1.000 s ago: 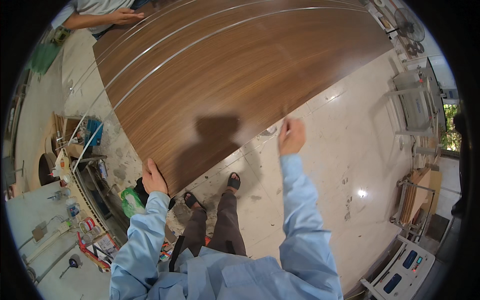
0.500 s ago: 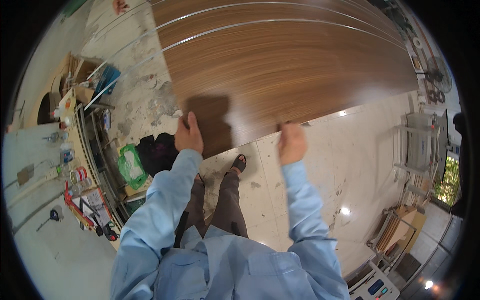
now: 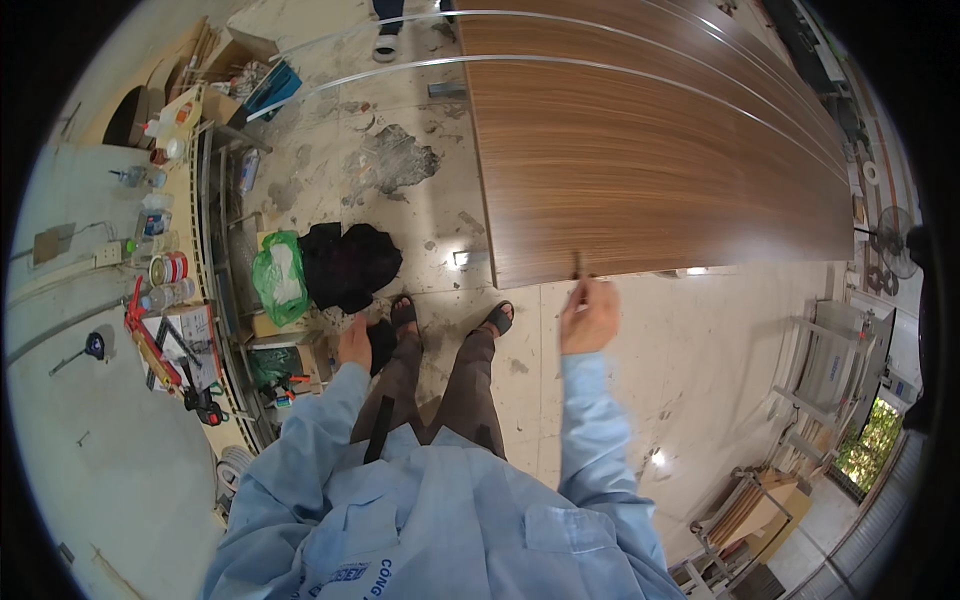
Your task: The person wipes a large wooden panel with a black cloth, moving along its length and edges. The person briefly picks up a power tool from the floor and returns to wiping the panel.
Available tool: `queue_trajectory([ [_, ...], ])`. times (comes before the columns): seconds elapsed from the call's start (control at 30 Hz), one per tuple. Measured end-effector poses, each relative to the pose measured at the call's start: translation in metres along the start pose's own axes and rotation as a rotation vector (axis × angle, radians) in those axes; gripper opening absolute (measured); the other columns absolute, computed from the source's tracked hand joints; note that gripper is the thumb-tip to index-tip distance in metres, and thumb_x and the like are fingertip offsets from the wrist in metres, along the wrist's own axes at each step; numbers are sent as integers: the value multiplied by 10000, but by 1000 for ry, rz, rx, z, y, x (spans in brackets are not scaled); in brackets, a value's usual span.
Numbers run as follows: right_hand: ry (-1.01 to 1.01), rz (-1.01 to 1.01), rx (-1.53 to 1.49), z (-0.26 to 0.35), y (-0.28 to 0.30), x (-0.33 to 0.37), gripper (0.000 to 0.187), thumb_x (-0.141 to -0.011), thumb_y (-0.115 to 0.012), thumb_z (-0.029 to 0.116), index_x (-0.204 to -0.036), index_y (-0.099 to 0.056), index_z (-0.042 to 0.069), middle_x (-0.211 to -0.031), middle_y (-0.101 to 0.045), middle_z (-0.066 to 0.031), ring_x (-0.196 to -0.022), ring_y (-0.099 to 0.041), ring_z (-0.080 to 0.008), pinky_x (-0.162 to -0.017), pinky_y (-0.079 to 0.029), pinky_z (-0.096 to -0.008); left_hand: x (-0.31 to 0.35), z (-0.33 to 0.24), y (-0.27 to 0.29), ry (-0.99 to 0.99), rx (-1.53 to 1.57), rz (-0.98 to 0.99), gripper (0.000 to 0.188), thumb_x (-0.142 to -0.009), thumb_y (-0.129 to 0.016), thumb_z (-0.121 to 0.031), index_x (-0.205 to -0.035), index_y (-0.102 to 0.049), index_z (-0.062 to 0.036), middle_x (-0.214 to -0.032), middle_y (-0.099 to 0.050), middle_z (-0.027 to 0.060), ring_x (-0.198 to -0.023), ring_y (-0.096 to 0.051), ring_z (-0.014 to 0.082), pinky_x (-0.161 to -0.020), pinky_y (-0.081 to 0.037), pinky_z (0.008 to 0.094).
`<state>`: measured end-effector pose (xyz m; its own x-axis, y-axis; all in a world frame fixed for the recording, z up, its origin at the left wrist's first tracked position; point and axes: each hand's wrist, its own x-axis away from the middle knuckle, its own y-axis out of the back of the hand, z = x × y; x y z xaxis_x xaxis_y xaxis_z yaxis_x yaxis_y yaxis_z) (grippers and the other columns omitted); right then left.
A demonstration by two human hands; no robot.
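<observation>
My right hand (image 3: pixel 588 318) is closed around a thin dark pencil-like stick (image 3: pixel 576 264), its tip pointing up over the near edge of a large brown wood-grain board (image 3: pixel 650 170). Too little of the stick shows to name its kind. My left hand (image 3: pixel 354 342) hangs low at the left, off the board, with its fingers loosely stretched. A small black thing (image 3: pixel 381 346) lies beside it; whether they touch I cannot tell. Long thin metal strips (image 3: pixel 390 76) run across the far part of the board and stick out past its left edge.
On the left stands a cluttered bench (image 3: pixel 205 270) with bottles, cans and a red-handled tool (image 3: pixel 150 335). Black cloth (image 3: pixel 350 265) and a green plastic bag (image 3: pixel 279 280) lie near my feet. Another person's shoe (image 3: pixel 385 47) shows at the far side. Stacked panels (image 3: pixel 750 515) stand at the right.
My left hand has come off the board and dropped to the left. The board now appears further right in view. My right hand still holds the stick near the board's edge.
</observation>
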<state>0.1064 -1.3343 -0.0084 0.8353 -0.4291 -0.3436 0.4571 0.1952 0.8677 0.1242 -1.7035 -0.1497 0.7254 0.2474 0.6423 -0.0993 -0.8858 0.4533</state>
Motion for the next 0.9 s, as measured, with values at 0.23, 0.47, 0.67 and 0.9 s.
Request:
queue_trajectory([
  [0.23,315,255,-417,80,-6,39,210,-764,-688,-6,-958,-644,58,-848,-550,-141,-804,-568,-345,-683,-491,-447,15,45,6,210,-201,139,593,-1035,-390,-541,-1157,-730,-71,-1298,-658,180,-1209,-593,371,-1054,-432,443],
  [0.47,53,115,-160,69,-9,35,161,-809,-667,-41,-944,-653,44,-776,-530,-113,-778,-558,-302,-688,-479,-433,20,-12,-7,67,151,293,409,-1012,-560,-402,-1181,-704,-58,-1182,-711,125,-1094,-657,255,-969,-489,358],
  [0.67,-330,719,-750,79,-40,88,162,-855,-765,37,-1003,-700,44,-811,-693,-41,-722,-649,-145,-679,-513,-287,42,-87,-30,-294,412,784,373,-969,-694,-252,-1249,-627,-15,-1127,-676,57,-1069,-591,107,-967,-469,270],
  [0.9,-696,809,-1115,23,-43,55,86,-938,-715,58,-1012,-701,18,-823,-685,9,-723,-618,-73,-671,-509,-221,36,-147,-96,-430,227,511,212,-912,-738,-199,-957,-676,-1,-812,-682,61,-781,-587,104,-732,-506,304],
])
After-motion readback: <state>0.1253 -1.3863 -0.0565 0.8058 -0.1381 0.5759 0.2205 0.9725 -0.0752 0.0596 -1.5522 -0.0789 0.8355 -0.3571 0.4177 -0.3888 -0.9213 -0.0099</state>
